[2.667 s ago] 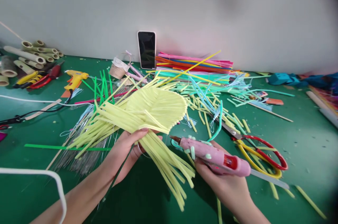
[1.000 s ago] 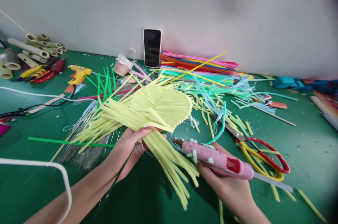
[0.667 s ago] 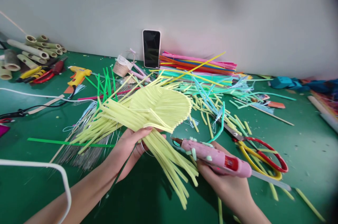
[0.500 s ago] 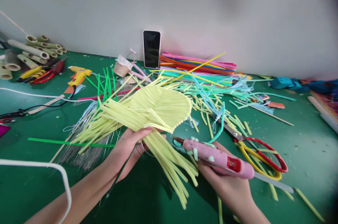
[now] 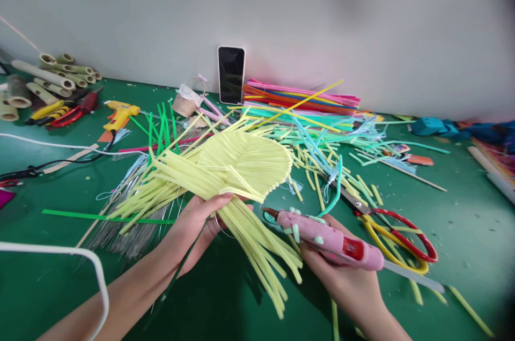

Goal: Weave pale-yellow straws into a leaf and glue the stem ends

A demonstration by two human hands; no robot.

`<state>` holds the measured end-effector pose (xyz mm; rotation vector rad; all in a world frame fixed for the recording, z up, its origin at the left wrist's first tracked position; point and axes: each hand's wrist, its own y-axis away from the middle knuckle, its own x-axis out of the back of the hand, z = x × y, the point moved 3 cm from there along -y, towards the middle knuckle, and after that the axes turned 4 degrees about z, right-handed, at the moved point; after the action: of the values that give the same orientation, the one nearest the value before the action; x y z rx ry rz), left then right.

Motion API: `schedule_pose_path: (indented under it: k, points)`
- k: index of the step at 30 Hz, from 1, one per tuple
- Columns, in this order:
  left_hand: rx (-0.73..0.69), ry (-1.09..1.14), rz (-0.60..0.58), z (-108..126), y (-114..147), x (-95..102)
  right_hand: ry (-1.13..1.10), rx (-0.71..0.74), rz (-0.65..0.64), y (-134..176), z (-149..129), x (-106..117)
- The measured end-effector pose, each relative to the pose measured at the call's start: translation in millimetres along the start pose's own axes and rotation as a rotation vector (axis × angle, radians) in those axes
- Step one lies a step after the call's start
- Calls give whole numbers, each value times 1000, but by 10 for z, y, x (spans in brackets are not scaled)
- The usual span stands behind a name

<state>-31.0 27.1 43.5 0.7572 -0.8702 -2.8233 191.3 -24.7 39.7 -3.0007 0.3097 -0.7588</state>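
Observation:
My left hand (image 5: 205, 217) pinches a pale yellow-green leaf (image 5: 245, 161) made of pipe cleaners laid side by side. Its loose strip ends fan out to the left and down to the lower right. The thumb lies on top and the other fingers go underneath, partly hidden. In my right hand (image 5: 341, 271) is a pink glue gun (image 5: 330, 236), with a clear glue stick out of its back end and bits of mint-coloured fuzz on its body. The brown nozzle points left, close to the leaf's lower right edge; whether it touches is hard to tell.
Red-and-yellow-handled scissors (image 5: 396, 239) lie at right among cut pipe cleaner pieces. Behind are bundled coloured pipe cleaners (image 5: 301, 97) and an upright phone (image 5: 231, 74). A yellow glue gun (image 5: 120, 116), pliers (image 5: 76, 110) and bamboo tubes (image 5: 52, 75) stand left; a white cable (image 5: 98, 271) curves in front.
The pink glue gun in my right hand has shifted very slightly to the left, its nozzle a touch nearer the leaf's edge. My left hand and the leaf stay where they were.

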Motion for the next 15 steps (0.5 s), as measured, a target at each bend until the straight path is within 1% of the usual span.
schedule_pose_path:
  k: [7,15]
  points:
    - [21,-12,3,-5,3,11,-30,-19,0,4,11,-12]
    - [24,9,4,-7,2,11,38,-17,19,-5,38,-9]
